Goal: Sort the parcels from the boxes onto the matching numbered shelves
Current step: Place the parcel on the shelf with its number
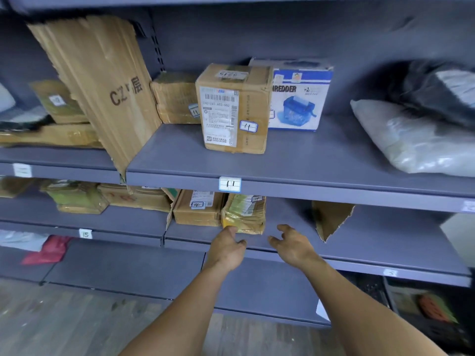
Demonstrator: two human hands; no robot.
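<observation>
Parcel is touched by left hand while right hand hovers beside.

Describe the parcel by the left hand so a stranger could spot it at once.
Find the shelf-edge tag marked 11 on the grey shelving and drop to the shelf below. The parcel stands there right of a smooth brown box, the left hand at its front corner. Only it is crumpled and bound in yellowish tape.

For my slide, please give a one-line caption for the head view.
Open left hand and open right hand beside a taped parcel on the shelf under label 11.
</observation>
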